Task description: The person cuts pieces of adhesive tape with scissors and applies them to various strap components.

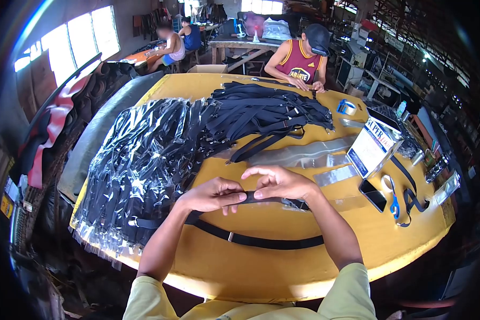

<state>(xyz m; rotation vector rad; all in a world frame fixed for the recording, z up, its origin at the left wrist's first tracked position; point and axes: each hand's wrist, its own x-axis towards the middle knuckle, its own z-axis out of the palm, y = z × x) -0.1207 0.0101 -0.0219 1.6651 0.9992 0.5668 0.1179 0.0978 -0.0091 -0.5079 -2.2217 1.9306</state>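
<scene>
A black elastic strap [272, 244] with small metal fittings curves across the yellow table [240, 272] in front of me. One length of it is raised between my two hands. My left hand [210, 194] is closed, pinching this length between thumb and fingers. Just to its right, my right hand [284, 184] grips the same length, thumb below and index finger arched above. A metal slider [230, 236] sits on the loop nearest me, and a metal clip [134, 221] shows at the left end. My forearms and fingers hide parts of the strap.
Plastic-wrapped black straps [138, 160] cover the table's left side; a pile of unwrapped straps [261, 109] lies beyond. To the right are clear plastic sleeves [336, 175], a white box [373, 146], a phone [373, 195] and blue-handled scissors [394, 205]. A co-worker [304, 61] works across the table.
</scene>
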